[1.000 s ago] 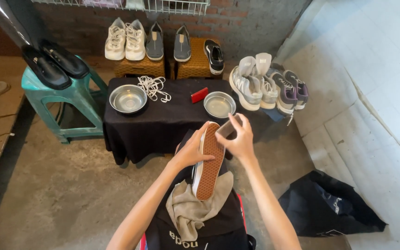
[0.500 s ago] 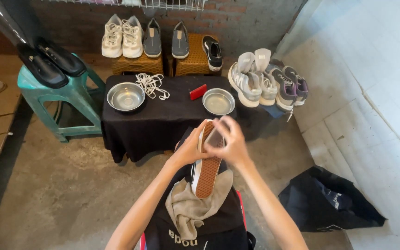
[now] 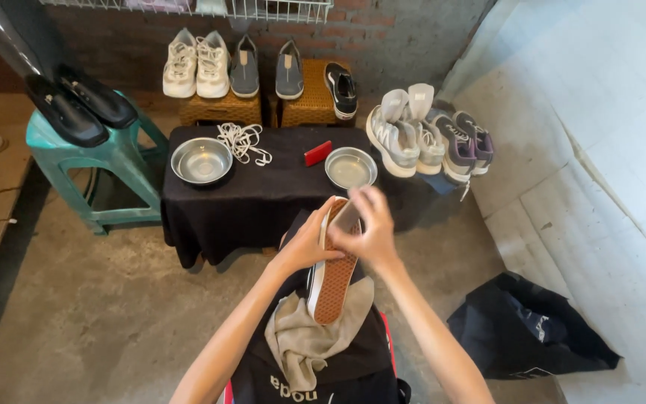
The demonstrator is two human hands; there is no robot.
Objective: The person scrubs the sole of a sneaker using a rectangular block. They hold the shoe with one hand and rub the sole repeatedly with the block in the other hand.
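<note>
Shoe (image 3: 332, 280) sole-up over lap, long axis pointing away toward table (image 3: 263, 179). Left hand (image 3: 304, 243) closed on shoe's left edge; right hand (image 3: 364, 232) nearer toe, gripping small pad, pressed to sole.

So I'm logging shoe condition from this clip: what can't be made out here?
- Head view: shoe upper, turned away, sole up.
- Object in right hand: motion-blurred, fingers cover it.
- Left hand fingertips: behind the shoe.
- Wire rack: cut by top edge.
</note>
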